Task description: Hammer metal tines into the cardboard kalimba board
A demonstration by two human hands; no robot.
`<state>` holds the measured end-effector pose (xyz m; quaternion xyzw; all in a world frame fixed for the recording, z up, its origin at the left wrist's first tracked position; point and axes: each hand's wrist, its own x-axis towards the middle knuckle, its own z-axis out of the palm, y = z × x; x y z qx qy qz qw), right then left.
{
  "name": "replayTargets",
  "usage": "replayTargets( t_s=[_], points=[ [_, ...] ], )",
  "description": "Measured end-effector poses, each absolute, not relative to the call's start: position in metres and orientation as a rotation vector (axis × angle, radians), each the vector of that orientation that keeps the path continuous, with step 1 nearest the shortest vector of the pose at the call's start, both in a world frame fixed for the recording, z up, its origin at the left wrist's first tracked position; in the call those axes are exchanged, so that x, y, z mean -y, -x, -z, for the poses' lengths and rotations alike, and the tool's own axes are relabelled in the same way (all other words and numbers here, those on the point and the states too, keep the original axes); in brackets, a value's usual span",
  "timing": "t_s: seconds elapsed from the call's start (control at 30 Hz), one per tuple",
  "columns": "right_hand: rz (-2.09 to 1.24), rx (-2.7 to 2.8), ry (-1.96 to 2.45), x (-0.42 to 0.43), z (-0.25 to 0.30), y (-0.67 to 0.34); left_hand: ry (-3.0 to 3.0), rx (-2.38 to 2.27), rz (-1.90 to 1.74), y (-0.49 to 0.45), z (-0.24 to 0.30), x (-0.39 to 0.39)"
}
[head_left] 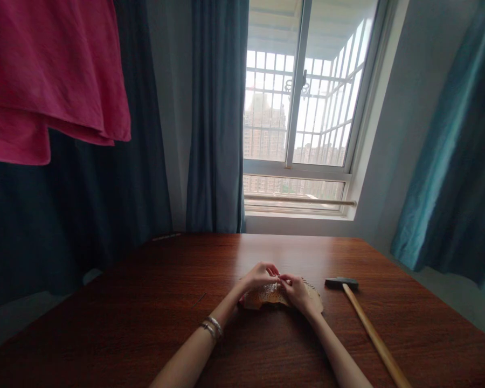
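Observation:
My left hand (262, 276) and my right hand (296, 291) meet over the middle of the table. Both have their fingertips pinched together, almost touching each other. Whatever is between them is too small to make out. Directly beneath lies a flat tan and gold object (267, 297) with a shiny, scale-like pattern, a notched far edge and a reddish left end. My hands and wrists cover much of it, so its kind is unclear. To the right of my right hand rests a hammer (341, 283) with a dark head and a long wooden handle.
The brown wooden table (145, 318) reaches to the wall below a barred window (299, 108). A thin dark line or sliver (199, 299) shows on the tabletop at left. Blue curtains (216, 134) hang around, and a pink cloth (56, 75) hangs at upper left.

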<state>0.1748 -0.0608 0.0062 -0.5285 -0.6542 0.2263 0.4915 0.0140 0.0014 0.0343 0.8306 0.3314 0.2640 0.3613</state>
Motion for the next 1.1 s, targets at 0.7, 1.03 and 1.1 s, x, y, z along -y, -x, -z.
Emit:
replayTargets(
  t_s=[0.7, 1.03, 1.1],
  points=[
    [-0.380, 1.749, 1.347, 0.056, 0.004, -0.179, -2.224, -0.893, -0.841, -0.024, -0.014, -0.002],
    [-0.351, 1.822, 1.361, 0.057, 0.003, -0.181, -2.202, -0.894, -0.849, -0.026, -0.007, -0.007],
    [-0.342, 1.827, 1.364, 0.058, 0.002, -0.181, -2.202, -0.904, -0.839, -0.026, -0.007, -0.006]
  ],
)
